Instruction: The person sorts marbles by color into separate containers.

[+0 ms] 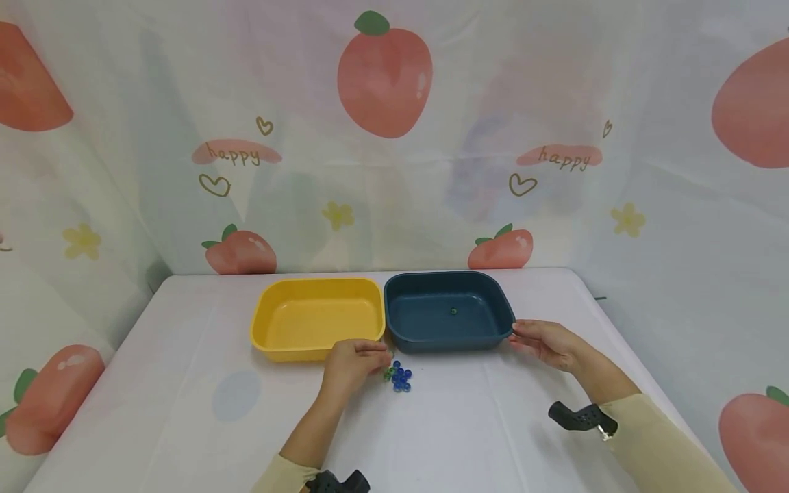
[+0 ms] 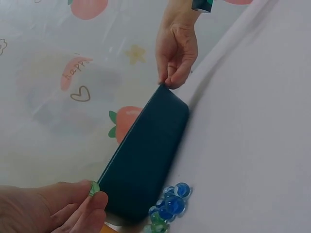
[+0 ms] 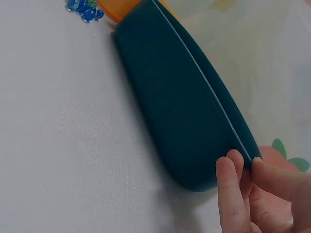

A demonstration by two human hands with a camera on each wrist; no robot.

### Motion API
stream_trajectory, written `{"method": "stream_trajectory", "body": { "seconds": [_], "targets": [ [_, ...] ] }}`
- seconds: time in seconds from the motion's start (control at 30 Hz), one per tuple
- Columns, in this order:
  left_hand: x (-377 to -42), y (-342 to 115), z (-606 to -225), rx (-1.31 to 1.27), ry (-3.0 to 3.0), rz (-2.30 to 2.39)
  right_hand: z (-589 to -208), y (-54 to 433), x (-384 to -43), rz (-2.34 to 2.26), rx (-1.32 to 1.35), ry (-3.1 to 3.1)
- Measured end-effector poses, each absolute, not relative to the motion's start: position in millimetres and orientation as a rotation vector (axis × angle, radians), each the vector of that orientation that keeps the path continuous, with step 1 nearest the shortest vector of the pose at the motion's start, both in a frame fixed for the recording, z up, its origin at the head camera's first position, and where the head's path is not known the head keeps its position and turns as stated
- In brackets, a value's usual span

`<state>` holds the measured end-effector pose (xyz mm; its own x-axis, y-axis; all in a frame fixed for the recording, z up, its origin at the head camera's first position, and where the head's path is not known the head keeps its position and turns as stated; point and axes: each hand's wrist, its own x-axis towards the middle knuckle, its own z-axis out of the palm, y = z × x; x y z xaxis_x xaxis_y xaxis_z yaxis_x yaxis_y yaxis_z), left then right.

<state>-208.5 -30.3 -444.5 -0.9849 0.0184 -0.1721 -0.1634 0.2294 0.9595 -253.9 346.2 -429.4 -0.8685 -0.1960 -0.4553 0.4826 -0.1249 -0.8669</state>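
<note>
On my head feed, the yellow tray (image 1: 290,355) sat left of centre on the tabletop (image 1: 154,411), alongside its darker neighbour. At lower centre, I saw the left hand (image 1: 353,370) pinching a green bead (image 2: 94,188) between thumb and fingertips, a grip I judged right for something so small and smooth. Just beside it lay the bead cluster (image 1: 401,376), blue and green, handily near those fingers. Right of centre stood the dark blue tray (image 1: 444,344), a second green bead (image 1: 453,311) inside. The right hand (image 1: 545,342) pinched its right-hand rim, presumably to steady it.
</note>
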Motion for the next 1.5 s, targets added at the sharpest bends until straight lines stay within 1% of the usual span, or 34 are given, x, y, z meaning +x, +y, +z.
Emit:
{"method": "stream_trajectory", "body": {
  "seconds": [0.27,0.83,0.97,1.5],
  "targets": [
    [-221,-29,-435,-0.143,2.336,1.863,-430,350,-254,-2.057,0.283,1.694],
    [-240,-20,-420,-0.21,2.317,1.862,-430,347,-253,-2.045,0.294,1.709],
    [-244,-18,-420,-0.19,2.331,1.864,-430,348,-253,-2.049,0.284,1.698],
    [-248,-12,-420,-0.179,2.4,1.842,-431,347,-255,-2.048,0.299,1.702]
  ]
}}
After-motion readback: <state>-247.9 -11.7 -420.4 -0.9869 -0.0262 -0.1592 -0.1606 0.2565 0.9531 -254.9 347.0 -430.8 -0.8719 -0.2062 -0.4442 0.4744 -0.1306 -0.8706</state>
